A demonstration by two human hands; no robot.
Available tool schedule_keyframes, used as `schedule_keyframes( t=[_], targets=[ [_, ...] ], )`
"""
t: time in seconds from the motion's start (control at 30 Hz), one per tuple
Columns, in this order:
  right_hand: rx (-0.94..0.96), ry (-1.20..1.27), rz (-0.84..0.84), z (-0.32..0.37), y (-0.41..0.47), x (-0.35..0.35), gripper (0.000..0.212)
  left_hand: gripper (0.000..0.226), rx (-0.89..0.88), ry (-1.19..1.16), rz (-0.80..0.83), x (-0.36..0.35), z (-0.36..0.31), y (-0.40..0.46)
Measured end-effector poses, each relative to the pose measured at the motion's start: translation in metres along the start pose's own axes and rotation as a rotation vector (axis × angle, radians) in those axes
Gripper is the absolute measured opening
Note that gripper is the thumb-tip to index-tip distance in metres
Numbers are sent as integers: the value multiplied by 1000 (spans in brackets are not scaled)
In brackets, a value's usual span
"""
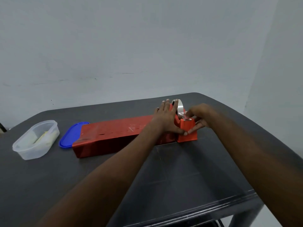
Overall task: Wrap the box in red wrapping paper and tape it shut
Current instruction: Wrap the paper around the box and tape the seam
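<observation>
A long box in shiny red wrapping paper (114, 135) lies across the dark table, its paper seam running along the top. At its right end stands a red tape dispenser (187, 131) with a roll of clear tape (180, 105). My left hand (167, 117) lies flat with fingers spread over the dispenser's left side and the box's right end. My right hand (198, 117) pinches the loose end of the clear tape at the dispenser's cutter. The box's right end is hidden behind my left hand.
A clear plastic container (36, 140) with pale contents sits at the left of the table (180, 177). Its blue lid (70, 136) lies flat between the container and the box. The table's front edge runs at lower right; a grey wall stands behind.
</observation>
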State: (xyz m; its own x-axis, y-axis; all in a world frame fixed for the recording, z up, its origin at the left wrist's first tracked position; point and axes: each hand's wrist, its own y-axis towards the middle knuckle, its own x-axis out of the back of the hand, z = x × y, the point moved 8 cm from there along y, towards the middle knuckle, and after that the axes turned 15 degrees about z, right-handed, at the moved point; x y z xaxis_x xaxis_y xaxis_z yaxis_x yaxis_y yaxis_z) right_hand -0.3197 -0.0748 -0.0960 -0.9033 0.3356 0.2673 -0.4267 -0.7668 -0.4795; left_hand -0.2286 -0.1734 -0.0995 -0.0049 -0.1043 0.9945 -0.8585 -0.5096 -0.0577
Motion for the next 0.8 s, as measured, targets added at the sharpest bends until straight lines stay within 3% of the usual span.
schedule_keyframes(
  t=[0.13, 0.33, 0.47, 0.67, 0.8],
  targets=[
    [81, 125, -55, 4, -3, 1, 31, 141, 8, -7, 4, -1, 2, 0],
    [295, 409, -159, -13, -21, -1, 1, 143, 2, 25, -9, -2, 4, -6],
    [425, 558, -298, -49, -25, -2, 10, 143, -6, 41, 13, -7, 7, -11],
    [381, 326, -414, -80, -23, -2, 22, 145, -10, 42, 33, -9, 9, -13],
    [379, 412, -308, -94, -11, -11, 20, 144, -22, 17, 34, -9, 13, -18]
  ],
)
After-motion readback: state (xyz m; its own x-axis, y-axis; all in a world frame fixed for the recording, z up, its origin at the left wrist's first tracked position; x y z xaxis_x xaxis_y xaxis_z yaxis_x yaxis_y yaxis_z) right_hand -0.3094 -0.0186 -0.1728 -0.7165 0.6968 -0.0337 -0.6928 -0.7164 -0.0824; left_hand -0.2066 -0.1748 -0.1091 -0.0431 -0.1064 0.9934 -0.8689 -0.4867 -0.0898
